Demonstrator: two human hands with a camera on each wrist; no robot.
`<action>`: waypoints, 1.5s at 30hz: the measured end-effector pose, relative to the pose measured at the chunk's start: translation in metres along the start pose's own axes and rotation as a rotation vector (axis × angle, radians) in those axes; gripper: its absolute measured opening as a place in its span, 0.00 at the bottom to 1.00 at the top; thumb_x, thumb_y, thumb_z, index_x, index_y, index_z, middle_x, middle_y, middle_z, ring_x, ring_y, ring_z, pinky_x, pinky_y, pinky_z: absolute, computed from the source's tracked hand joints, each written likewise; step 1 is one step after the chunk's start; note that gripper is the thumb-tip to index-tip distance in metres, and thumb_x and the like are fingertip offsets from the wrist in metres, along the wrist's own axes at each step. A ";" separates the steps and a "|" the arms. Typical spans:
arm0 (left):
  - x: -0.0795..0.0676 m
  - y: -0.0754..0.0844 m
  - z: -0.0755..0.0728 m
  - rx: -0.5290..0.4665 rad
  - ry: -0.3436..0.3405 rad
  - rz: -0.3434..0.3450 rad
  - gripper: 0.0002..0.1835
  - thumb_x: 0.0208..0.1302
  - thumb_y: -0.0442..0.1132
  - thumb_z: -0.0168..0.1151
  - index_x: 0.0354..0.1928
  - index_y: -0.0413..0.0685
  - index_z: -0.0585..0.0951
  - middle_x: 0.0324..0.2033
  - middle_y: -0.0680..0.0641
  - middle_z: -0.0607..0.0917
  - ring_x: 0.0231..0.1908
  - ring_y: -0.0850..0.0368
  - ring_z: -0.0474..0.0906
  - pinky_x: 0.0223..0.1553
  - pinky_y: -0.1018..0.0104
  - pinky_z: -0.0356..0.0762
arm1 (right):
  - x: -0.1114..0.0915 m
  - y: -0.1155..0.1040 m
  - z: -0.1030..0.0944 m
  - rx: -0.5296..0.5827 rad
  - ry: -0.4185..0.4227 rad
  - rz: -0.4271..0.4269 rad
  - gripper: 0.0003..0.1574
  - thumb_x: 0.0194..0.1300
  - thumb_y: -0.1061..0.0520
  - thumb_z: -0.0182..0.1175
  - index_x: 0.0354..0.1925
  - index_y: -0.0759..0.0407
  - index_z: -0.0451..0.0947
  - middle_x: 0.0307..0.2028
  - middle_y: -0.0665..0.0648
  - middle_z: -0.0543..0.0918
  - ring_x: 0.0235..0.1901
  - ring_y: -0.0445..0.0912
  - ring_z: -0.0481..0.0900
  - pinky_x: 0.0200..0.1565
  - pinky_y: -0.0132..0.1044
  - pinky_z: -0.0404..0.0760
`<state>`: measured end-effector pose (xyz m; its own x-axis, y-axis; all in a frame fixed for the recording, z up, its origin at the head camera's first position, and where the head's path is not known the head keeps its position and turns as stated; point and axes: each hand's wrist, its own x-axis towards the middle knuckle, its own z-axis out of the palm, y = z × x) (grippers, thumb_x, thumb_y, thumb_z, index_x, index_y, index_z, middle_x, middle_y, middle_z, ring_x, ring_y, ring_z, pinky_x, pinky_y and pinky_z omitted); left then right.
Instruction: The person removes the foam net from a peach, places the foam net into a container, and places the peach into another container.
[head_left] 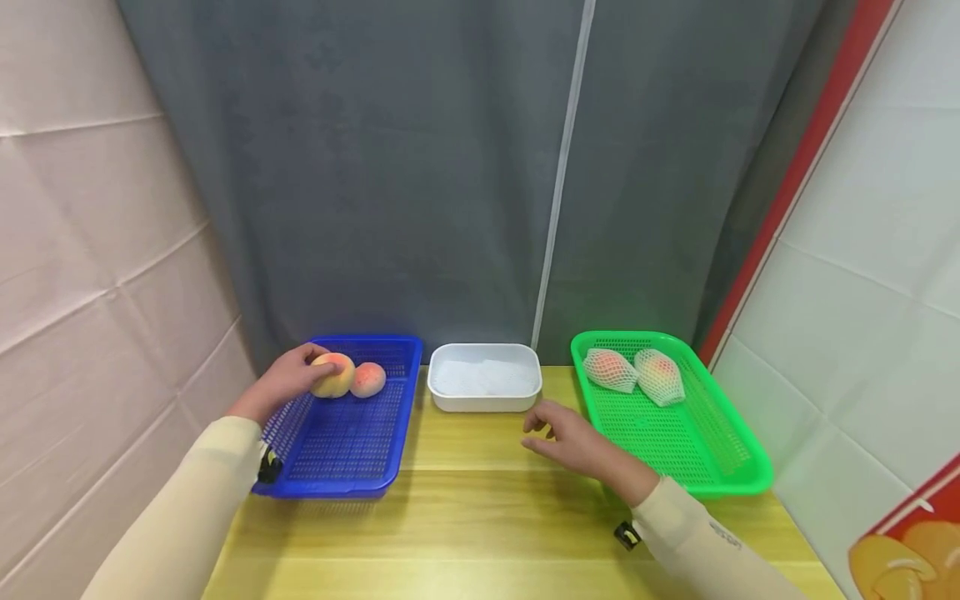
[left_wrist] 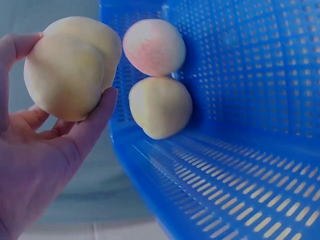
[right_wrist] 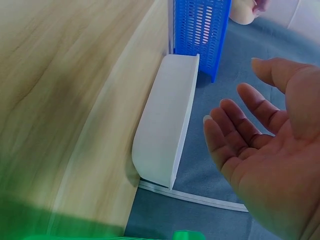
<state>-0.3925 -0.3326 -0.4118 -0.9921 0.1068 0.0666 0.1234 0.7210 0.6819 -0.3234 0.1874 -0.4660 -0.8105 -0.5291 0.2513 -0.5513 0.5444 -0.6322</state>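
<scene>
My left hand (head_left: pixel 297 371) grips a yellow peach (left_wrist: pixel 65 70) with a blush, thumb on one side and fingers on the other. It is held over the far left part of the blue basket (head_left: pixel 345 487). Two more peaches lie inside, a pinkish peach (left_wrist: pixel 154 47) and a pale yellow peach (left_wrist: pixel 161 107) touching it; the head view shows only the pinkish one. Over the wooden table, my right hand (head_left: pixel 566 437) hovers loosely curled with nothing in it. It is nearest the white tub (head_left: pixel 483 404), between that and the green basket (head_left: pixel 757 483).
Two peaches in white foam nets, one left (head_left: pixel 610 370) and one right (head_left: pixel 660 377), lie at the back of the green basket. Whitish material lines the white tub. A grey curtain (head_left: pixel 375 183) hangs behind, with pale walls on both sides.
</scene>
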 end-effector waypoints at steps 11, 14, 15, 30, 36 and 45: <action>0.013 -0.020 0.012 0.125 -0.112 0.081 0.28 0.76 0.49 0.69 0.59 0.27 0.77 0.52 0.30 0.85 0.48 0.39 0.81 0.48 0.50 0.82 | -0.004 0.005 0.005 -0.005 -0.022 -0.007 0.11 0.77 0.55 0.72 0.48 0.60 0.82 0.46 0.57 0.84 0.50 0.58 0.83 0.51 0.55 0.87; 0.017 -0.031 0.017 0.137 -0.134 0.082 0.30 0.76 0.49 0.68 0.60 0.26 0.77 0.52 0.29 0.84 0.49 0.37 0.81 0.50 0.46 0.82 | -0.006 0.006 0.006 -0.007 -0.020 -0.018 0.10 0.77 0.55 0.72 0.47 0.60 0.82 0.46 0.57 0.84 0.49 0.58 0.83 0.51 0.58 0.87; 0.018 -0.034 0.018 0.143 -0.144 0.082 0.30 0.76 0.50 0.68 0.60 0.25 0.77 0.52 0.29 0.84 0.49 0.37 0.81 0.50 0.45 0.82 | -0.006 0.006 0.007 -0.005 -0.020 -0.017 0.10 0.77 0.55 0.72 0.47 0.60 0.82 0.46 0.57 0.84 0.49 0.57 0.83 0.50 0.58 0.87; 0.022 -0.035 0.019 0.244 -0.352 0.068 0.31 0.80 0.49 0.63 0.64 0.24 0.72 0.55 0.26 0.82 0.57 0.29 0.77 0.61 0.34 0.77 | -0.008 0.005 0.007 -0.002 -0.041 -0.014 0.11 0.77 0.55 0.72 0.47 0.61 0.82 0.45 0.57 0.85 0.48 0.56 0.84 0.50 0.57 0.87; 0.022 -0.032 0.019 0.271 -0.356 0.024 0.25 0.80 0.41 0.61 0.63 0.24 0.73 0.54 0.29 0.81 0.55 0.31 0.78 0.62 0.34 0.77 | -0.010 0.006 0.009 0.002 -0.052 0.000 0.12 0.76 0.55 0.72 0.47 0.62 0.82 0.45 0.59 0.85 0.47 0.56 0.83 0.49 0.51 0.88; 0.025 -0.026 0.015 0.345 -0.374 -0.019 0.23 0.76 0.36 0.65 0.64 0.26 0.74 0.51 0.31 0.83 0.50 0.35 0.78 0.55 0.40 0.81 | -0.011 0.007 0.009 0.017 -0.078 -0.001 0.13 0.77 0.55 0.72 0.48 0.64 0.82 0.45 0.60 0.85 0.47 0.55 0.84 0.48 0.48 0.87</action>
<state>-0.4197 -0.3384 -0.4385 -0.9251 0.2838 -0.2522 0.1689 0.9026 0.3960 -0.3163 0.1913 -0.4804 -0.7915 -0.5794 0.1945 -0.5483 0.5326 -0.6447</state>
